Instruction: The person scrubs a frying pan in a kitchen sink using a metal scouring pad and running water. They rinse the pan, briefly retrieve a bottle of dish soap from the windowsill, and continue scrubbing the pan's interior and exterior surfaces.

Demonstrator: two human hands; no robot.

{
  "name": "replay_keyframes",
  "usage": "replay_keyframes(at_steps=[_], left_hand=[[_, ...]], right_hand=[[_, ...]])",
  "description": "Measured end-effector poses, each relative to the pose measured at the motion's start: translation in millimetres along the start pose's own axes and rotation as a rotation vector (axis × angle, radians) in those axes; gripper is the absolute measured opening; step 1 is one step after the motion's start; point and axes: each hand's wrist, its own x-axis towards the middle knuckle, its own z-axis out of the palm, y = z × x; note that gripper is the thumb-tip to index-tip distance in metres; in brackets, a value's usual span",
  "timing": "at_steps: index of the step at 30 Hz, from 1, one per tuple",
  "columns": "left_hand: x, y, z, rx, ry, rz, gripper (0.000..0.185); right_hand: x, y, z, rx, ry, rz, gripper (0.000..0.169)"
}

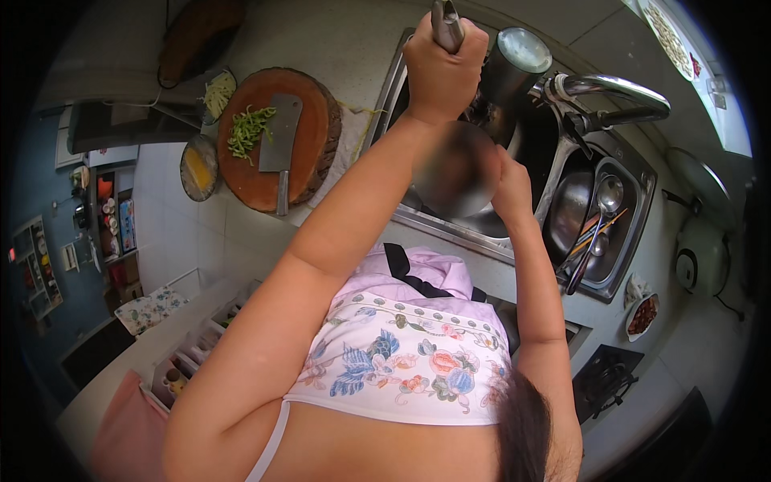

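Observation:
Over the back of the left sink basin (380, 123), my left hand (443, 72) is closed around a metal handle (447, 27). What the handle belongs to is largely hidden below my hand. Nearer to me, my right hand (513, 187) is at the right edge of a round, blurred area; the blur hides what its fingers touch, so its grip cannot be told. A metal pot or canister (515, 66) stands behind the basin, beside the chrome faucet (620, 93).
Left of the sink, a cleaver (282, 135) and sliced green vegetable (248, 134) lie on a round wooden chopping board (313, 120). The right basin holds a metal bowl (569, 208), a ladle (609, 193) and chopsticks (608, 229). A dish of food (642, 316) is near a gas burner (608, 379).

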Motion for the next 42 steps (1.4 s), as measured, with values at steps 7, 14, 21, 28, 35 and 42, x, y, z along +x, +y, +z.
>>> replay_keyframes(at_steps=[7, 14, 21, 28, 35, 42], left_hand=[[1.1, -1.2, -0.4, 0.053, 0.009, 0.03, 0.022], [-0.9, 8.1, 0.2, -0.082, -0.079, 0.018, 0.021], [-3.6, 25.9, -0.8, 0.184, -0.06, 0.006, 0.023], [-2.7, 20.0, -1.6, 0.219, -0.06, 0.06, 0.023], [-3.4, 23.8, -1.3, 0.177, -0.073, 0.013, 0.023], [-3.4, 18.6, -0.2, 0.092, -0.049, 0.013, 0.021]], right_hand=[[0.0, -5.0, 1.4, -0.051, 0.029, -0.009, 0.03], [3.9, -10.6, 2.0, -0.3, 0.089, -0.059, 0.037], [1.6, -6.0, 8.5, -0.317, 0.156, -0.075, 0.038], [4.3, -16.9, 11.0, -0.339, 0.207, 0.006, 0.05], [3.0, -18.2, 15.9, -0.416, 0.271, -0.004, 0.053], [2.1, -15.4, 17.7, -0.483, 0.296, -0.043, 0.051]])
